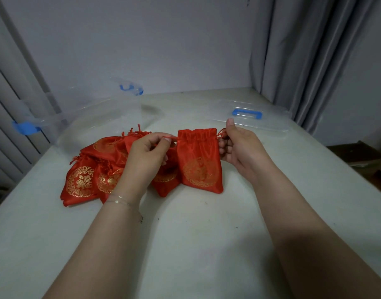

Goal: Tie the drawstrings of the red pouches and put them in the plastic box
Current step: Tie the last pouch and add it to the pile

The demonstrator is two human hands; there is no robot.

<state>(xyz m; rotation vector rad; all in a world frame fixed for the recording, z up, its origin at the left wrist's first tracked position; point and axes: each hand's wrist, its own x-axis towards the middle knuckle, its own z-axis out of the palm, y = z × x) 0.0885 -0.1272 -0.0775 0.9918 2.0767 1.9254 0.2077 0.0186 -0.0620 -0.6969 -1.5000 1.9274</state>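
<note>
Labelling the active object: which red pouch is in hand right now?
The rightmost pouch, apart from the pile. The left hand and right hand pinch its drawstrings on either side; the others lie heaped and untouched.

dim, cool, even light | soft shadows | soft focus | wide-angle bowing at edges

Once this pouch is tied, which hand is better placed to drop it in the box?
Left, probably. The plastic box stands open at far left, beyond the left hand; the right hand would have to cross over the pouch.
</note>
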